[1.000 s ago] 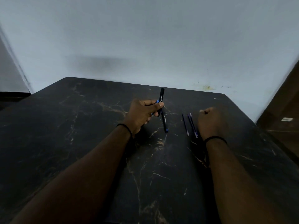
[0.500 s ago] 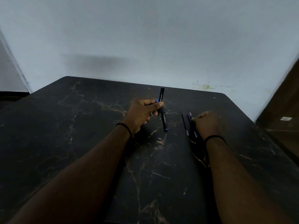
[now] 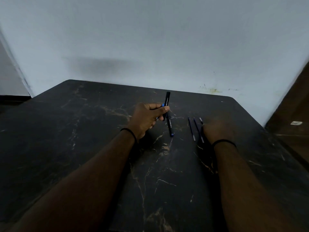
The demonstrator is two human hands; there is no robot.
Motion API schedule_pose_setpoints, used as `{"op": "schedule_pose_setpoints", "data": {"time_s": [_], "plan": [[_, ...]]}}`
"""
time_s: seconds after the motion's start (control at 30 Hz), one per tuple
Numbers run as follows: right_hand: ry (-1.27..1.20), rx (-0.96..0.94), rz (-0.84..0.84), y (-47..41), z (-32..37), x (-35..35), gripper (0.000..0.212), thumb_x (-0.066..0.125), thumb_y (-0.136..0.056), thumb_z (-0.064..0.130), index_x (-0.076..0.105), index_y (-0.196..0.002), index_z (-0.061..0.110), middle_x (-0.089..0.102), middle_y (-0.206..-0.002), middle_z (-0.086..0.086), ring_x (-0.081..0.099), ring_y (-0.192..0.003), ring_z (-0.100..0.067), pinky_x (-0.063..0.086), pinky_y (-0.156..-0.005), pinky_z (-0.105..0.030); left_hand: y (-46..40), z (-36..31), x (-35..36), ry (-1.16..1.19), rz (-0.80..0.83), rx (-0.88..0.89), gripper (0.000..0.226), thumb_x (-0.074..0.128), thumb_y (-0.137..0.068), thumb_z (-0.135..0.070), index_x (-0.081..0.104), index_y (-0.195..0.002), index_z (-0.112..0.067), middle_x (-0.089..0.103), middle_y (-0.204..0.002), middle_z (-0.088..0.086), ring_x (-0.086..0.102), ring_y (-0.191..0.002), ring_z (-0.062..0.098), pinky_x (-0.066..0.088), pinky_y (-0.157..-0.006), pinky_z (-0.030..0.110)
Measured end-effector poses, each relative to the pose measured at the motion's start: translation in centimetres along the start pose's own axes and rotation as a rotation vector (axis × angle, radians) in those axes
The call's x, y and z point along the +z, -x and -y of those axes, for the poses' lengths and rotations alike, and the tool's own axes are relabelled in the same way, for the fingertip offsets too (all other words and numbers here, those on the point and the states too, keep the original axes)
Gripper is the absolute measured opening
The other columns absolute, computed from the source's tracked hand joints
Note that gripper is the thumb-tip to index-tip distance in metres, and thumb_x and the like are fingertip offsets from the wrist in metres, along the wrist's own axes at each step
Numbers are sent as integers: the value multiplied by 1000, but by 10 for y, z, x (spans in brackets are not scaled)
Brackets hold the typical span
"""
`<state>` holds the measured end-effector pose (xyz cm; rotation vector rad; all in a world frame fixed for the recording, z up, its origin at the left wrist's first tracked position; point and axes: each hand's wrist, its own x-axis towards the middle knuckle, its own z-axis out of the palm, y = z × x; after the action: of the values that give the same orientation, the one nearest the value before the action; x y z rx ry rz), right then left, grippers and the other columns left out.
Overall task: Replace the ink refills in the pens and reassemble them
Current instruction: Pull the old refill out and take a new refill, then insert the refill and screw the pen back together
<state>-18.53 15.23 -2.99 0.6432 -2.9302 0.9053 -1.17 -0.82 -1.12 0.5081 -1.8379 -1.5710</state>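
Observation:
My left hand (image 3: 148, 118) is closed around a black pen (image 3: 167, 99) with white print, holding it upright above the dark marble table (image 3: 83, 139). A blue part shows between the fingers. A second black pen (image 3: 170, 126) with a blue end lies on the table just right of that hand. Two thin blue refills (image 3: 191, 128) (image 3: 198, 130) lie side by side further right. My right hand (image 3: 217, 130) is blurred and rests palm down with its fingers curled at a third refill (image 3: 201, 120). Only the far end of that refill shows, and the grip on it is hidden.
The table's far edge meets a pale wall (image 3: 150, 47). A brown wooden surface (image 3: 294, 114) stands past the table's right edge. A dark floor strip (image 3: 11, 99) shows at the far left.
My right hand has moved left and forward from a loose fist beside the refills onto the rightmost one. The left hand and its pen have stayed in place.

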Motion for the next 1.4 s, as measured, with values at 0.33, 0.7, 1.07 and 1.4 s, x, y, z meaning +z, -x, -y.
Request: {"op": "schedule_pose_setpoints", "data": {"time_s": [0.33, 0.7, 1.07, 1.4], "plan": [[-193, -128, -523, 17, 26, -17, 22, 48, -105, 25, 55, -105, 5, 68, -100, -19, 65, -91, -41, 52, -80, -49, 2, -2, 1, -19, -2, -5, 14, 73, -87, -31, 76, -90, -17, 66, -63, 3, 38, -40, 9, 34, -36, 20], [-819, -413, -194, 45, 66, 0, 35, 48, -97, -3, 72, -115, 15, 71, -109, 1, 64, -98, -3, 46, -78, -7, 1, -3, 0, -68, -124, 40, 9, 71, -88, -23, 73, -87, -14, 63, -62, 6, 41, -36, 0, 36, -38, 12], [-851, -664, -499, 63, 74, 0, 21, 53, -103, 26, 61, -87, 15, 61, -73, 16, 57, -67, 2, 42, -62, -11, -8, 12, -5, -294, -163, 200, 23, 74, -86, -30, 75, -82, -7, 66, -73, 22, 53, -55, 14, 46, -52, 26], [-887, -690, -544, 66, 79, 0, 23, 42, -104, 32, 56, -101, 15, 64, -77, 6, 61, -69, -7, 46, -63, -14, -6, 9, 1, -410, -118, 284, 15, 75, -85, -28, 78, -98, -20, 64, -55, -20, 51, -46, -5, 37, -48, 11]]}}
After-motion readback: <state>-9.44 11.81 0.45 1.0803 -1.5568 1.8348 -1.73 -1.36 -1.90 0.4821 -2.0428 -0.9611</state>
